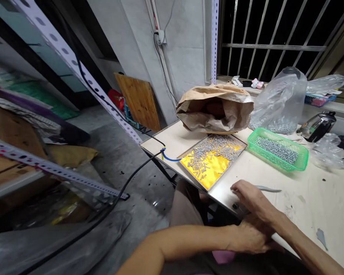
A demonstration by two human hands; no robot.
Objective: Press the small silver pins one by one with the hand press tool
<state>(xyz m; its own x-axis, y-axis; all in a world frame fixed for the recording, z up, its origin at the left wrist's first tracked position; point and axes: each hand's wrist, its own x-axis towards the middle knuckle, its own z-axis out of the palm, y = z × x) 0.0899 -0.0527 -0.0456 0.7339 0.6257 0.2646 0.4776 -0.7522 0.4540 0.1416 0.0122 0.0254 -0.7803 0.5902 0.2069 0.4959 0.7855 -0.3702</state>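
Observation:
My right hand is palm down over the near edge of the table, its fingers loosely bent and apart from the tray; I see nothing in it. My left hand is lower, crossing beneath my right wrist, and its fingers are hidden. A small dark round thing shows just under my right hand at the table edge. To the left of that hand lies a shallow tray with a yellow lining, covered with many small metal pins or screws. A thin grey blade-like strip lies behind my right hand.
A green basket of small metal parts stands right of the tray. Behind are an open brown paper bag, a clear plastic bag and a shiny kettle. A black cable with a blue lead reaches the tray's left side.

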